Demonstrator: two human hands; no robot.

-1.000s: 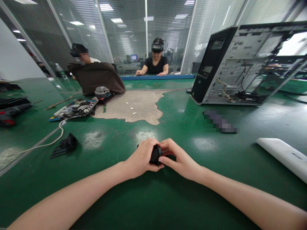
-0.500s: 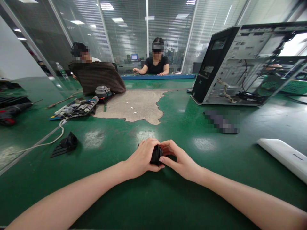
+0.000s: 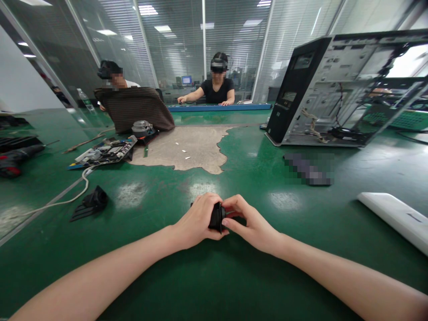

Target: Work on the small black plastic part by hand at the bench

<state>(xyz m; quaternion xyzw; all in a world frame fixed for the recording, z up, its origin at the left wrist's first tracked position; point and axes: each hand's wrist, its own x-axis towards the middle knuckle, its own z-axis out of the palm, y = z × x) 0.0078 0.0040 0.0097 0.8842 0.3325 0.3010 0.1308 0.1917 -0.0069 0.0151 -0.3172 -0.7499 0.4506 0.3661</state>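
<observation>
A small black boxy part [image 3: 216, 219] with a flanged right end is in my hands just above the green table. My left hand [image 3: 198, 219] wraps over it from the left and covers most of it. At the flanged end my right hand [image 3: 254, 226] pinches it, thumb low and fingertips high. The part's exact kind is not clear, since my fingers hide much of it. Further left on the table lies another black plastic piece [image 3: 92, 201] with a slatted base and a rounded duct-like top.
An opened computer case [image 3: 310, 98] stands at the right, and a white panel [image 3: 397, 216] lies nearer. To the left are a circuit board [image 3: 105, 151], a white cable [image 3: 87, 178] and a power drill [image 3: 20, 154]. Two people sit across the table.
My hands and the black part stay nearly in place. The view shifts very slightly. Across the table, a person's arm has reached further out to the left of the picture.
</observation>
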